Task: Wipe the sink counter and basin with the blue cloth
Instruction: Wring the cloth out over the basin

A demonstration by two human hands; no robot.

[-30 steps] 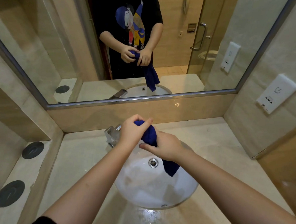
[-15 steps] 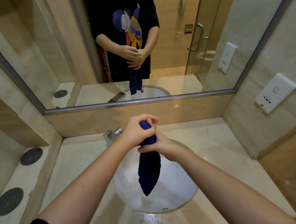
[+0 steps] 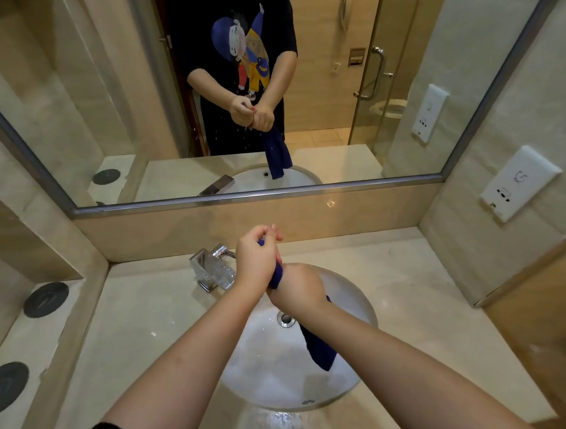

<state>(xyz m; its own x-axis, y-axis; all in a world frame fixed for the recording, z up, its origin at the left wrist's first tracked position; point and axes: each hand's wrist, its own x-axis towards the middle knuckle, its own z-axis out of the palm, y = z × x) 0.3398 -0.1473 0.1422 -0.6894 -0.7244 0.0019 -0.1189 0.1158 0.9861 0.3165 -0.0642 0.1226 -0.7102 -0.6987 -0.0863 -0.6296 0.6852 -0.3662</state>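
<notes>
Over the white round basin [image 3: 341, 380] both my hands grip the dark blue cloth [image 3: 319, 349], which is twisted into a rope. My left hand [image 3: 255, 262] holds its upper end, close to the chrome tap [image 3: 212, 268]. Just below and to the right, my right hand [image 3: 298, 286] is wrapped round the cloth's middle. The loose tail hangs down past the drain [image 3: 286, 319] into the basin. The beige stone counter [image 3: 149, 312] surrounds the basin, with a wet patch [image 3: 282, 423] at its front edge.
A wide mirror [image 3: 329, 144] runs along the back wall and reflects a person holding the cloth. Two black round discs [image 3: 46, 299] lie on a lower ledge at the left. A white socket panel [image 3: 518, 184] is on the right wall.
The cloth's tail swung from hanging straight down at the basin's middle to the right, under my right forearm. My right hand turned over the cloth, and both hands shifted slightly.
</notes>
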